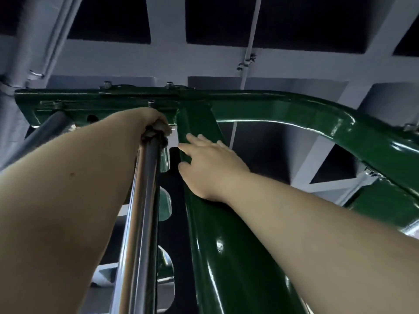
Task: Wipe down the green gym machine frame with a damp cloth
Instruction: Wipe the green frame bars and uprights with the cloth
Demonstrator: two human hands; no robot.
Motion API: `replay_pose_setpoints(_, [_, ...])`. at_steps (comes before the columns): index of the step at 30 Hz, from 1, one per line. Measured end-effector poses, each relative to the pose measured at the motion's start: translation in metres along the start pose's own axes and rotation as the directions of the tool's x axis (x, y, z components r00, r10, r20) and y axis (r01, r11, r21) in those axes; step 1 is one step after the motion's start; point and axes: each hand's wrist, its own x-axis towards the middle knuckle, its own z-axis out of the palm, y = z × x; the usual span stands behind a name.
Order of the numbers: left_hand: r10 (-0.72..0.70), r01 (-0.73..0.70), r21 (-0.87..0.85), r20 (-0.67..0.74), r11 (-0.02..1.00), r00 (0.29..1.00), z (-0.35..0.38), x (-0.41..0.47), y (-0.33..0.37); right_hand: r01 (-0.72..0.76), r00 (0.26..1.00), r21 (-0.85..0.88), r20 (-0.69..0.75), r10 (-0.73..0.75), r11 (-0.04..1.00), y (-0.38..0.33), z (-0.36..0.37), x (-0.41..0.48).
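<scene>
Head view: we saw the left hand [156, 120] clenched round a dark cloth [154, 134] at the chrome rod [140, 211] top, right under the green frame [272, 109] crossbeam. The right hand [208, 164] lay flat, fingers straight, on the upright beside it. Risk, we judged: knuckles scraping the bolt [151, 102] above. Little room above the left hand, open space right of the right hand.

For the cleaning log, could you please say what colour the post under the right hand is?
The thick metal post is glossy dark green; head view.
</scene>
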Motion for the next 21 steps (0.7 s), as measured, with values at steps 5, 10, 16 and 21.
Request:
replay_pose_setpoints(5, [-0.06,0.069,-0.082,0.11,0.994,0.992,-0.002,-0.038,-0.009,-0.03,1.0,0.0,0.007,0.03,1.0,-0.002,-0.001,-0.003])
replay_pose_setpoints(10, [-0.135,0.197,-0.265,0.236,0.944,0.962,0.015,-0.116,-0.048,-0.11,0.994,0.055,0.002,0.11,0.992,-0.006,0.0,-0.039])
replay_pose_setpoints(16, [-0.214,0.293,-0.438,0.222,0.85,0.951,0.035,-0.204,-0.086,-0.183,0.983,0.076,-0.009,0.184,0.98,-0.015,0.005,-0.087])
replay_pose_setpoints(21, [-0.106,0.079,-0.15,-0.184,0.985,0.977,0.042,-0.226,-0.077,-0.179,0.981,-0.028,-0.085,0.177,0.983,-0.021,-0.002,-0.078])
